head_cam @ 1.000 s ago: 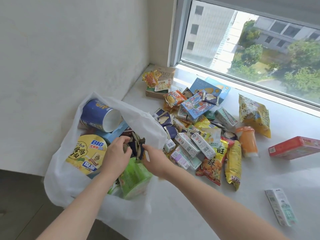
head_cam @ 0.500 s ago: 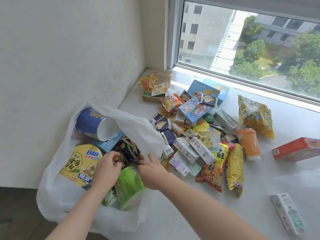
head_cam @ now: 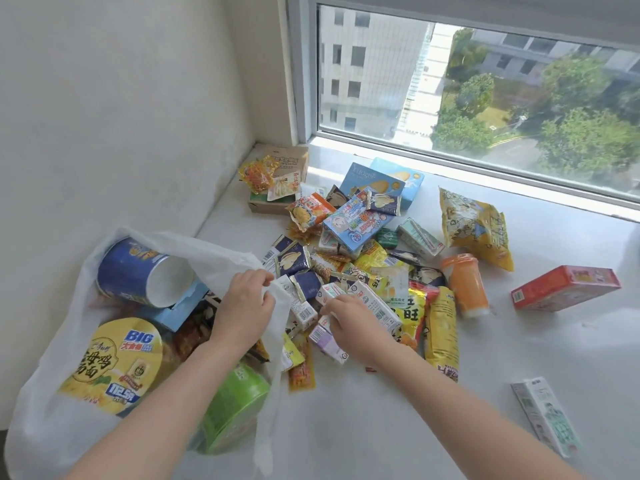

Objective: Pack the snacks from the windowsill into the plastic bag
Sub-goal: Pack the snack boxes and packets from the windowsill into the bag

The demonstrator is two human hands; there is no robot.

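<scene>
Here, left hand (head_cam: pixel 247 306) on filmy plastic bag (head_cam: pixel 45 403) — crinkled, translucent.

— How is the left hand (head_cam: pixel 246 304) held?
— It is reached forward on a bare forearm, its fingers curled and pinched together.
— And the right hand (head_cam: pixel 349 326)?
— It is stretched out palm down, fingers bent downward; whether anything is gripped cannot be told.

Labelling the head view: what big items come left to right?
yellow noodle bowl → left hand → right hand → orange bottle → red box
</scene>
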